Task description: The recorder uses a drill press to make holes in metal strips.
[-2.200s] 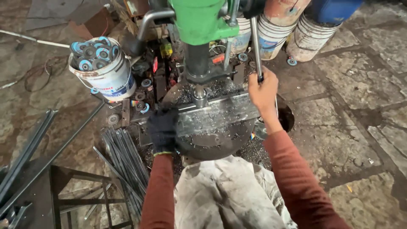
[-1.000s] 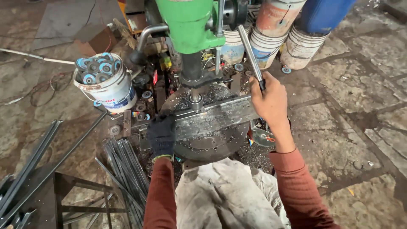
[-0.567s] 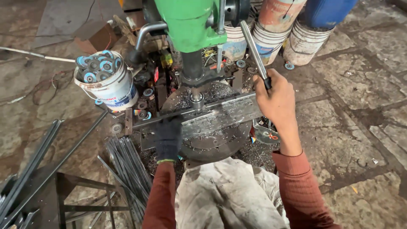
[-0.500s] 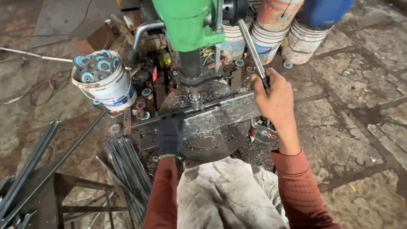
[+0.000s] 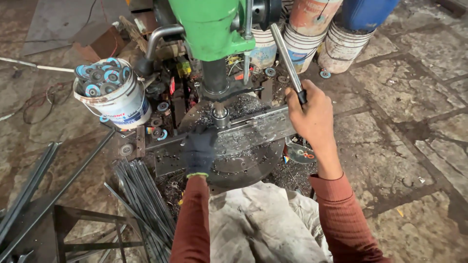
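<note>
Gloved left hand (image 5: 199,151) presses flat grey steel bar (image 5: 253,134), fingers spread; bare right hand (image 5: 312,117), fingers wrapped, grips green drill press's (image 5: 209,27) chrome lever (image 5: 287,63).

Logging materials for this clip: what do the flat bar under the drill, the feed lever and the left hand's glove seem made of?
Flat bar: likely bare steel, grey, scuffed, strewn with chips. Feed lever, gripped by the right hand: polished metal rod with a dark, probably rubber or plastic, grip. Glove on the left hand: dark knitted fabric, pale cuff edge.
</note>
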